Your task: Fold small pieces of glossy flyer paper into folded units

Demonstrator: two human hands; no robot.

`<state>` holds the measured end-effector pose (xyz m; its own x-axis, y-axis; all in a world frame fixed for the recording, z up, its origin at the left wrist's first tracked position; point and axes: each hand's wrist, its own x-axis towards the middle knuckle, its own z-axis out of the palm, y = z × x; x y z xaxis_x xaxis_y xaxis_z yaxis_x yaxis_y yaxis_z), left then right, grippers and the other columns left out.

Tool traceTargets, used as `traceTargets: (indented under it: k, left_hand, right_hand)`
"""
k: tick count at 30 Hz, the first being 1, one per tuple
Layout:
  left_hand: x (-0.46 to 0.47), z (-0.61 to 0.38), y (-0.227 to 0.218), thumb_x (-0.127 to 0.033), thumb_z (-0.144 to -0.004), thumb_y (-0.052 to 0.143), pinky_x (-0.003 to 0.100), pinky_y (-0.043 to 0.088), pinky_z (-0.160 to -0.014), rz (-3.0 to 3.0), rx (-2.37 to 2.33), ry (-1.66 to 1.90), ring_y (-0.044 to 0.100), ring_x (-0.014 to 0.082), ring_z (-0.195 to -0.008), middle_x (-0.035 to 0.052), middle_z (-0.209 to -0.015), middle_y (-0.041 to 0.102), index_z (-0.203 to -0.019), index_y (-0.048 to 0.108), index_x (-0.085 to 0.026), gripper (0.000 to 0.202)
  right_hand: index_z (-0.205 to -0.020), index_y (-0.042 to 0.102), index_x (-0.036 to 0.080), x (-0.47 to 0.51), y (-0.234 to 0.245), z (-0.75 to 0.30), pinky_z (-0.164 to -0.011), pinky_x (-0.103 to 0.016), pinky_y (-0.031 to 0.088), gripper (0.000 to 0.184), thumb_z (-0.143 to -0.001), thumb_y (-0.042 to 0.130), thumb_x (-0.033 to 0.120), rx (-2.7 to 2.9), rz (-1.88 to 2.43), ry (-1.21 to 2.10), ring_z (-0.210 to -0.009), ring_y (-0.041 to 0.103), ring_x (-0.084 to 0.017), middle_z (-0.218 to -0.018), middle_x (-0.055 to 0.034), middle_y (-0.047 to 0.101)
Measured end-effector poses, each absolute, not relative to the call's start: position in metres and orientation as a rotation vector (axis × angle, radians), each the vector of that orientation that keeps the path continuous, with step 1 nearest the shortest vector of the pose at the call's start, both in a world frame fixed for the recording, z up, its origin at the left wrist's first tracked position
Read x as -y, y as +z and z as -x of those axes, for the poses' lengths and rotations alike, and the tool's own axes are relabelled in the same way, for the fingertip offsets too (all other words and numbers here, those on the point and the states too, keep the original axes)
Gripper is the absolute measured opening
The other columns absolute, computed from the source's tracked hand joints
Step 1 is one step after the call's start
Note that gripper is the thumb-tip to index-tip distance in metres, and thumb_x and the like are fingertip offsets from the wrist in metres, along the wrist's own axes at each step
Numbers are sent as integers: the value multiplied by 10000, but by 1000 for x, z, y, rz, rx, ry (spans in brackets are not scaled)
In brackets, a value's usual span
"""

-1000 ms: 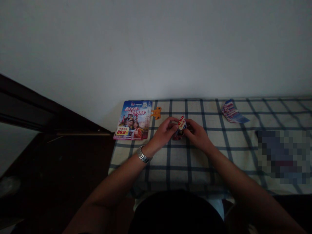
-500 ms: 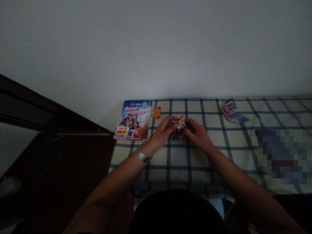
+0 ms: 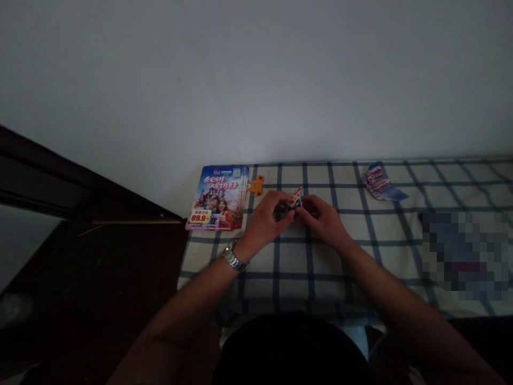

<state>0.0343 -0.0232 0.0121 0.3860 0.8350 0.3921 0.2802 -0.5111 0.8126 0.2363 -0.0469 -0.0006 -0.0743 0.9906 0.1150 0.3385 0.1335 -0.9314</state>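
Between my two hands, above the checked cloth, is a small folded piece of printed paper [image 3: 297, 198] with red, yellow and dark blue showing. My left hand [image 3: 271, 215], with a metal watch [image 3: 233, 256] on its wrist, pinches the paper's left side between thumb and fingers. From the right, my right hand [image 3: 321, 218] grips its other side the same way. The thumbs almost meet at its lower edge, and my fingers cover much of it. Left of my hands lies a stack of printed flyers [image 3: 218, 200], with an orange bear-shaped piece [image 3: 256, 185] at its right edge.
A folded, fanned paper piece [image 3: 382, 184] lies at the back right. Nearer, at the right, is a pixelated object [image 3: 465, 256]. The checked cloth [image 3: 260, 289] covers the table up to the white wall [image 3: 280, 80]. A dark wooden panel [image 3: 80, 182] stands at the left.
The paper has been turned or folded down between my fingers, so less of its printed face shows. My thumbs have come closer together. The flyers and the fanned piece stay in place.
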Motion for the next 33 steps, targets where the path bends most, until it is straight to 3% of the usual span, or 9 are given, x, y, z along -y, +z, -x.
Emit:
traceTargets:
  k: [8, 17, 28, 33]
  left_hand:
    - [29, -37, 17, -163, -910, 644, 356, 578, -914, -2053, -1048, 1104, 660, 196, -1001, 55, -1103, 677, -1098, 639, -227, 199]
    - [28, -37, 18, -252, -963, 651, 314, 604, -873, -2009, -1030, 1088, 703, 170, -949, 51, -1084, 710, -1104, 647, -214, 146]
    - [24, -35, 12, -199, -947, 645, 249, 619, -775, -1888, -1074, 1147, 725, 137, -901, 28, -1084, 739, -974, 634, -219, 35]
    - [23, -35, 9, -162, -927, 637, 248, 601, -769, -1893, -1106, 1163, 719, 142, -903, 25, -1060, 742, -916, 622, -213, 55]
  right_hand:
    - [-1117, 617, 265, 49, 0, -232, -708, -351, 595, 333, -909, 689, 516, 1523, 1319, 991, -814, 691, -218, -920, -37, 707]
    - [-1121, 607, 255, 48, -1, -232, -715, -344, 597, 385, -868, 760, 502, 1423, 1261, 1085, -831, 693, -211, -965, -42, 707]
    - [-977, 588, 239, 46, 6, -229, -506, -273, 546, 363, -834, 809, 489, 1252, 1092, 1325, -585, 657, -142, -805, 18, 691]
    - [-969, 582, 237, 46, 6, -229, -510, -269, 546, 347, -848, 798, 480, 1247, 1071, 1365, -572, 625, -124, -810, 22, 684]
